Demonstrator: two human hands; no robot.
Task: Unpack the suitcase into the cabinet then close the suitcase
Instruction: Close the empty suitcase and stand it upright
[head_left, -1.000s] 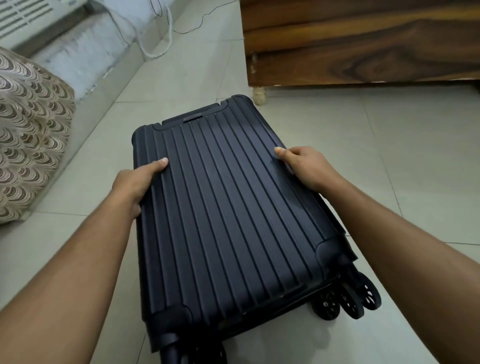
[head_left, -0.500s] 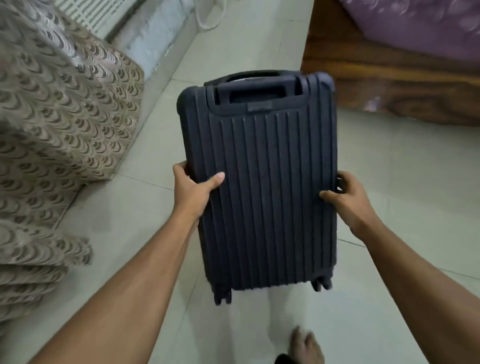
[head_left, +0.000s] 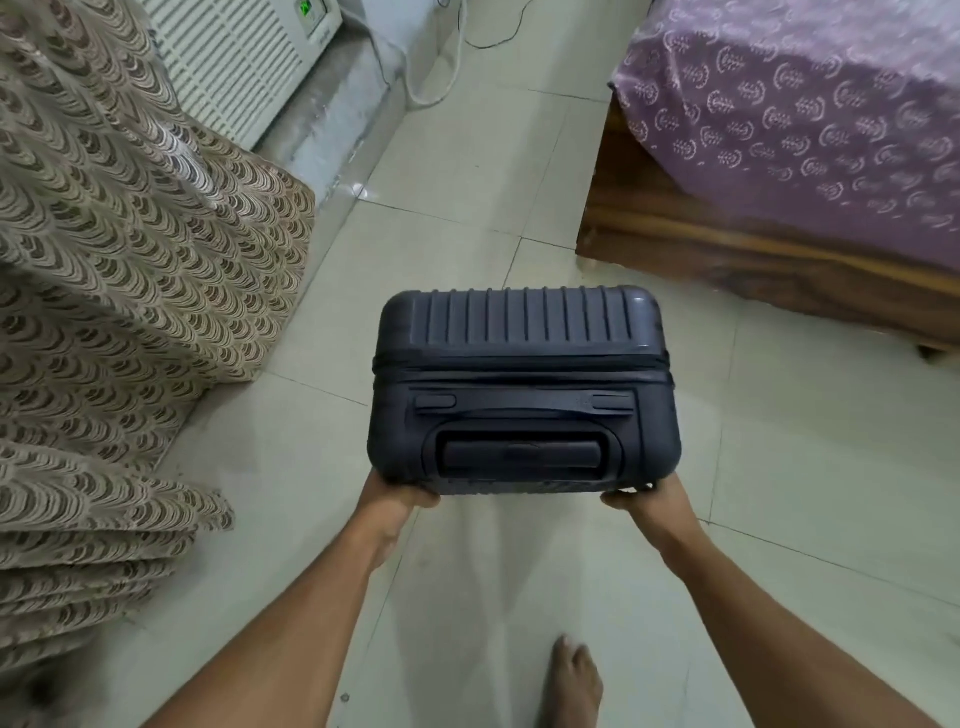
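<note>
The dark navy ribbed suitcase (head_left: 522, 384) stands upright on the tiled floor, shut, and I look down on its top face with the carry handle and the retracted pull handle. My left hand (head_left: 397, 493) grips its near left corner. My right hand (head_left: 647, 499) grips its near right corner. Most of the fingers of both hands are hidden behind the case. No cabinet is in view.
A patterned beige curtain (head_left: 130, 291) hangs and pools at the left. A white air cooler (head_left: 234, 57) and cables stand at the back. A wooden bed (head_left: 727, 249) with a purple cover sits at the right. A bare foot (head_left: 571, 675) is below the case.
The suitcase has gone from lying flat, through a tilt, to standing upright. Both hands slid from its sides to the near top corners.
</note>
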